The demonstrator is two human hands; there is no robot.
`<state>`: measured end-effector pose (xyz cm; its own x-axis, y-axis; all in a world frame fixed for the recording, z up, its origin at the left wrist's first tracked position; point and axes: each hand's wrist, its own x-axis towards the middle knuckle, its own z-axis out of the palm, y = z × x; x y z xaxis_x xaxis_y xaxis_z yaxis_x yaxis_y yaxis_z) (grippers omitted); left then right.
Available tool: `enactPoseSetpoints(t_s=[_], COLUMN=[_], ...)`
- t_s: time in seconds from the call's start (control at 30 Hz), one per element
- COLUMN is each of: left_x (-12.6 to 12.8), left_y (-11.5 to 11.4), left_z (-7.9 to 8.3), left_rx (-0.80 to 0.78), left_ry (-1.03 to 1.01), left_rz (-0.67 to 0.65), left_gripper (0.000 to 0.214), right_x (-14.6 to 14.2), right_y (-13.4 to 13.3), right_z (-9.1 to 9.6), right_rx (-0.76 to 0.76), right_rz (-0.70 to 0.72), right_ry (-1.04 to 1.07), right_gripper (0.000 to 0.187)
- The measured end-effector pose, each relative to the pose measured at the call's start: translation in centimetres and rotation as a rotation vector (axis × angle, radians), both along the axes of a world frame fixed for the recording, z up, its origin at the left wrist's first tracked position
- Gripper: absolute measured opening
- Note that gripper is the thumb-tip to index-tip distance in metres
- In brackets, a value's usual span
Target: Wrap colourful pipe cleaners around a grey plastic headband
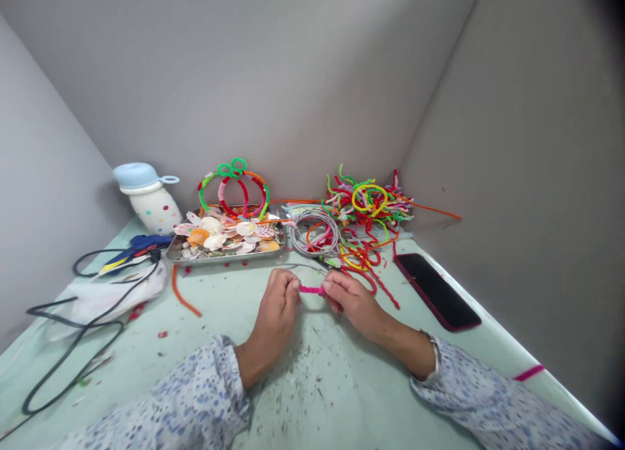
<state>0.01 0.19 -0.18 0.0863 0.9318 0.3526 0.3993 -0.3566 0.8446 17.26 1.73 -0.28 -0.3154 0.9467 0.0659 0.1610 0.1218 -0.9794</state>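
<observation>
One pink fuzzy stem (311, 290) runs left to right, I see, between the left hand (280, 299) and right hand (350, 299), both pinching it, neither nearer.

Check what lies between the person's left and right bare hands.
A straight stretch of bright-pink fuzzy craft stem spans the gap, held by the left hand and the right hand; shown in the head view.
</observation>
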Motion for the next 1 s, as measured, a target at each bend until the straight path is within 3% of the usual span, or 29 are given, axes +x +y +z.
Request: enactPoseSetpoints(t_s=[0.43,0.63,0.83,1.0], left_x=[-0.2,-0.6,-0.9,-1.0], left_y=[0.2,0.6,1.6,2.1], left_z=[0.1,0.5,-0.2,-0.4], left_rx=[-0.161,-0.184,-0.162,-0.274], left_ry=[-0.203,-0.266,-0.234,-0.240], left_rz=[-0.029,0.014,0.076,0.096], left_gripper=[0.023,0.034,0.039,0.033], right_x=[0.0,0.5,0.9,1.0], right_y=[0.2,0.9,1.6,2.0], right_z=[0.3,0.5,0.6,0.7], right_rx=[0.049,-0.106,-0.307,-0.305], right_rz=[-0.003,-0.054,-0.066,-0.072], right_ry=[0.076,0.422,0.724,0.808], right_gripper=[0.022,0.023,0.020,0.018])
